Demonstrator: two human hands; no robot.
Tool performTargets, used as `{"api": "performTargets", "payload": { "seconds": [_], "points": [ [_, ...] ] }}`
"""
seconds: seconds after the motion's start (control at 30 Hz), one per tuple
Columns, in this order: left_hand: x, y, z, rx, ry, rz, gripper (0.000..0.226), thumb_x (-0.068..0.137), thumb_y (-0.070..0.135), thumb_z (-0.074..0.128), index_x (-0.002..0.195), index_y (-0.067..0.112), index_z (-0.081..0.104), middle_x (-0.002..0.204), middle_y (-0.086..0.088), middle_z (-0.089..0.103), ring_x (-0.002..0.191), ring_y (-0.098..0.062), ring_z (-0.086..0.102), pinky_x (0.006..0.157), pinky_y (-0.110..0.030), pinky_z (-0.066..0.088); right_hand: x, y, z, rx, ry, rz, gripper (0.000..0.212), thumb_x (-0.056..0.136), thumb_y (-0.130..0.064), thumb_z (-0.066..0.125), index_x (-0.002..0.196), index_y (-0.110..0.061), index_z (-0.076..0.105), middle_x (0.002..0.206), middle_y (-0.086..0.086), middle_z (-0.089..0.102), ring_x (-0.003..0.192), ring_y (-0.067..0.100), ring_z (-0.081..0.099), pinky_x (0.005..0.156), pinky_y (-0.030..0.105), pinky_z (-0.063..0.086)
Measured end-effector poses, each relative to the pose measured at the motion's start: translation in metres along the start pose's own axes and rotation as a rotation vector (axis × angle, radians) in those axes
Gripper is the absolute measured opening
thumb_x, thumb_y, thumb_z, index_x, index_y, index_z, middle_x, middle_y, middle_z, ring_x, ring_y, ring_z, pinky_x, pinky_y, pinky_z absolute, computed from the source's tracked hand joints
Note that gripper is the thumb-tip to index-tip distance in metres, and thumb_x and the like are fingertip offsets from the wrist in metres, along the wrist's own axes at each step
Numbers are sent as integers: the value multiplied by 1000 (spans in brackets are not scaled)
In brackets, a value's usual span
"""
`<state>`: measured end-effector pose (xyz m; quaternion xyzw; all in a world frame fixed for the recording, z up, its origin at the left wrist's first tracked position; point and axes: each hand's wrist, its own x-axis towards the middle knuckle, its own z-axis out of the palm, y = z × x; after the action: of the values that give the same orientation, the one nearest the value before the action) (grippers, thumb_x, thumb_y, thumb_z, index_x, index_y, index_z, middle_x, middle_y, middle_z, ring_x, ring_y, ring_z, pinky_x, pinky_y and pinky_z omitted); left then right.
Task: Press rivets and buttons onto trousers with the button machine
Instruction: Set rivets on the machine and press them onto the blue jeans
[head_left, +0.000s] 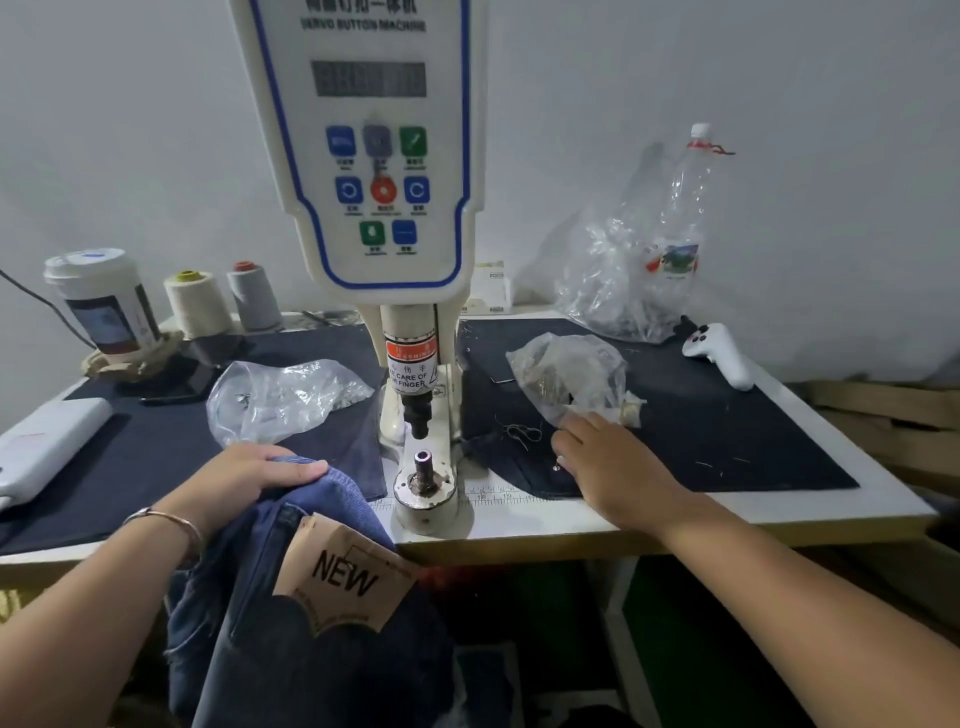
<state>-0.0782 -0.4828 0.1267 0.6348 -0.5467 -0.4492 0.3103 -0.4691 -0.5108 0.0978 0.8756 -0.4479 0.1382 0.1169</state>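
Observation:
The white button machine (374, 156) stands mid-table, its punch (417, 415) raised above the lower die post (422, 470). Blue denim trousers (291, 597) with a brown "NEW" paper tag (345, 571) hang over the table's front edge, left of the die. My left hand (254, 480) grips their top edge. My right hand (608, 462) lies on the dark mat right of the machine, fingertips at a small metal rivet (557, 467); whether it pinches the rivet is unclear. A clear bag of metal parts (571, 376) lies just beyond that hand.
Another clear bag (280, 397) lies left of the machine. At the back left stand a paper cup (101, 301) and two thread cones (200, 304). A plastic bottle in a bag (670, 244) and a white controller (719, 353) sit back right. A ruler strip (498, 496) edges the table.

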Motion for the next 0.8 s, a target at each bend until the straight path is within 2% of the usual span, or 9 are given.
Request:
{"api": "performTargets", "payload": {
  "seconds": [0.07, 0.13, 0.27, 0.37, 0.43, 0.53, 0.67, 0.8],
  "points": [
    [0, 0, 0, -14, -4, 8, 51, 46, 55, 82, 69, 10, 75, 75, -14, 73, 67, -19, 65, 68, -33, 45, -3, 3, 3, 215, 56, 163, 15, 96, -11, 46, 87, -14, 57, 96, -1, 54, 89, 19, 47, 81, 37, 43],
    [-1, 0, 1, -18, -11, 18, 40, 52, 44, 89, 68, 11, 75, 75, -14, 72, 66, -18, 65, 68, -33, 45, -4, 7, 4, 366, 48, 276, 17, 95, -11, 48, 83, -19, 57, 89, -8, 52, 88, 13, 46, 78, 27, 37],
    [0, 0, 0, -14, -4, 16, 41, 54, 46, 88, 70, 10, 76, 77, -14, 74, 68, -19, 67, 70, -34, 47, -6, 7, 3, 432, 27, 304, 8, 90, -21, 62, 84, -25, 60, 91, -16, 50, 91, 4, 44, 75, 12, 31],
    [0, 1, -1, 0, -13, 16, 41, 53, 51, 85, 70, 14, 77, 77, -11, 75, 68, -18, 68, 69, -33, 46, -6, 7, 1, 467, -1, 326, 8, 85, -29, 70, 85, -30, 62, 92, -16, 52, 92, 3, 45, 78, 16, 34],
    [0, 1, 0, -13, -8, 6, 39, 55, 47, 87, 72, 13, 77, 78, -12, 75, 70, -19, 68, 69, -33, 47, -4, 9, -2, 542, -27, 361, 10, 82, -27, 74, 82, -31, 65, 90, -15, 54, 89, 4, 48, 77, 18, 37],
    [-1, 1, 1, -48, -4, -1, 40, 54, 48, 80, 70, 11, 76, 77, -14, 74, 66, -19, 67, 66, -31, 46, 1, 10, -5, 639, -39, 398, 13, 77, -25, 79, 78, -31, 68, 87, -12, 56, 84, 3, 50, 74, 17, 37],
    [0, 0, 1, -57, -19, -8, 38, 50, 44, 90, 69, 13, 77, 74, -13, 73, 63, -17, 67, 61, -28, 46, 5, 8, -4, 642, -62, 397, 12, 76, -25, 80, 75, -31, 70, 88, -11, 56, 87, 4, 50, 76, 20, 38],
    [0, -1, -1, -50, -17, -12, 44, 49, 49, 89, 72, 13, 77, 76, -13, 74, 66, -18, 68, 65, -29, 47, 6, 8, -4, 617, -55, 388, 18, 77, -25, 79, 71, -36, 67, 87, -11, 57, 86, 4, 50, 74, 20, 37]
  ]
}}
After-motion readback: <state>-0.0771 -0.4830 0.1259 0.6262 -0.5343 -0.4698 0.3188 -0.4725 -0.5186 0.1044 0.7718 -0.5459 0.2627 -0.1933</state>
